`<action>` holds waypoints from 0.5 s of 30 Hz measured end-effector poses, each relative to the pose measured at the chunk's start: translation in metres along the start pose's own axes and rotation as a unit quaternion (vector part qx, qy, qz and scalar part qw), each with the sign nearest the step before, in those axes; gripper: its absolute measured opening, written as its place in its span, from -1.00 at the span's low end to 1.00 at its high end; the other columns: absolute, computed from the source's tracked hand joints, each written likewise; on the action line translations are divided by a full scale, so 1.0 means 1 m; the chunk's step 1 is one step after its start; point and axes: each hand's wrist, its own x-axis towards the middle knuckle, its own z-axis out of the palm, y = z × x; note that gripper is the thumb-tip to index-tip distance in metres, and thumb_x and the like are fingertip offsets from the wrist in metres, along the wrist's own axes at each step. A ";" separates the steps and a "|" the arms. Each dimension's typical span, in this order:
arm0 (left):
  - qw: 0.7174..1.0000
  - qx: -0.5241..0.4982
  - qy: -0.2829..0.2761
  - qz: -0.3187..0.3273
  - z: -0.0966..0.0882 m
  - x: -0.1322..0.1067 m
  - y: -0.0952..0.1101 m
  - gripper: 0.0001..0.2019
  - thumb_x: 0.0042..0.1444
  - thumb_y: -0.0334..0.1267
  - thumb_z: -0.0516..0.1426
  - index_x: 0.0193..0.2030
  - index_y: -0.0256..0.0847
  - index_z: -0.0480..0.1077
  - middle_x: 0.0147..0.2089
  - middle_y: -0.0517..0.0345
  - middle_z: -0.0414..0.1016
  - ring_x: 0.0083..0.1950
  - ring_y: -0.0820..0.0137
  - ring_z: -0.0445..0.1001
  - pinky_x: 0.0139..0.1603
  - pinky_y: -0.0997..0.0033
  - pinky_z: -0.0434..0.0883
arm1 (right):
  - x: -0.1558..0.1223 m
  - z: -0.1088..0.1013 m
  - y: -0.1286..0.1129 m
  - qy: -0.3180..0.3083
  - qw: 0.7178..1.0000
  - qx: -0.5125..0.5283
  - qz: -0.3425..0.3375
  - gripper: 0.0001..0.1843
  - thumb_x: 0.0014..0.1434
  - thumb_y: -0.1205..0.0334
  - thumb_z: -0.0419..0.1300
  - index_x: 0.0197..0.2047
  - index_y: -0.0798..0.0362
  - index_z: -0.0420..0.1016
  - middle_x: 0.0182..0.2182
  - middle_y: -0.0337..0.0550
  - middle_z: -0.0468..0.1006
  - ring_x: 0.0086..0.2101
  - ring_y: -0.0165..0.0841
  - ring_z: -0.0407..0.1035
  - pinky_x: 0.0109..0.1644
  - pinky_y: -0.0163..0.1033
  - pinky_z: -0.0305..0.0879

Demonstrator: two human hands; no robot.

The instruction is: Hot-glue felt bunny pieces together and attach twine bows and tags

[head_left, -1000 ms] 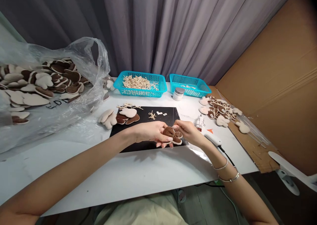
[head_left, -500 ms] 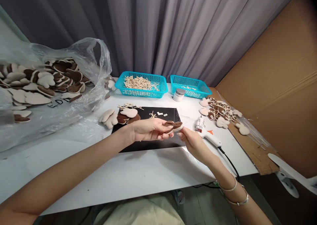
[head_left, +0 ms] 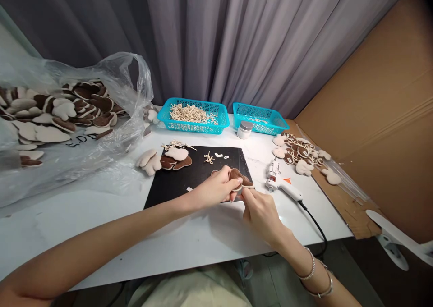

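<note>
We pinch a brown fabric piece [head_left: 235,174] in our left hand [head_left: 219,187], above the right part of the black mat [head_left: 176,185]; our right hand [head_left: 262,210] touches the piece's near edge, whether gripping we cannot tell, and a glue gun [head_left: 284,186] lies rightward

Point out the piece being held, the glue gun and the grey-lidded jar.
Held piece [head_left: 234,174]: head view, on its brown upper lobe.
Glue gun [head_left: 288,190]: head view, on its white handle.
Grey-lidded jar [head_left: 244,131]: head view, on its pale body.
</note>
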 end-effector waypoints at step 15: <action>0.992 0.116 0.047 0.035 -0.002 0.000 -0.005 -0.75 0.18 -0.09 -0.07 -0.25 -0.22 0.28 -0.55 0.27 0.38 -0.48 0.44 0.32 -0.48 0.47 0.16 | 0.002 -0.008 -0.005 0.014 0.999 -0.047 -0.006 -0.70 -0.21 0.62 -0.12 -0.46 0.02 0.13 -0.58 -0.20 0.27 -0.58 -0.37 0.11 -0.56 -0.31 -0.05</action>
